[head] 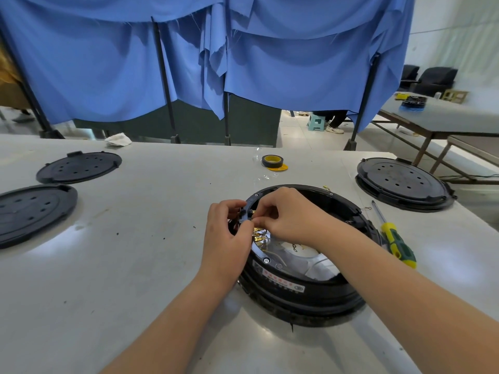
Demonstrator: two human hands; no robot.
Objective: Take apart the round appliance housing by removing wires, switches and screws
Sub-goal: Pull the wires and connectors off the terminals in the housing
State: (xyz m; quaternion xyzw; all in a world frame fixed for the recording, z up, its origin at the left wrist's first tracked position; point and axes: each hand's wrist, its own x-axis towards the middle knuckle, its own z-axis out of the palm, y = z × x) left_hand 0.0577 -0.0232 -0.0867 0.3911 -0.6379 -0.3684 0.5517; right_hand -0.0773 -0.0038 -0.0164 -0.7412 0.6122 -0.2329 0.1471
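Note:
The round black housing (pixel 302 290) lies open side up on the white table, with a red-and-white label on its near wall. Brass wire terminals (pixel 258 237) and pale wires show inside its left rim. A small black switch (pixel 247 211) sits in that rim. My left hand (pixel 228 233) grips the switch from outside the housing, fingers curled round it. My right hand (pixel 286 214) reaches in from the right, and its thumb and fingers pinch the switch's inner side at the terminals. What the fingertips hold exactly is hidden.
A yellow-green screwdriver (pixel 397 240) lies right of the housing. A roll of black tape (pixel 272 161) sits behind it. Two black perforated covers (pixel 78 166) (pixel 29 211) lie at the left and a covered housing (pixel 403 182) at the back right. Blue curtains hang behind the table.

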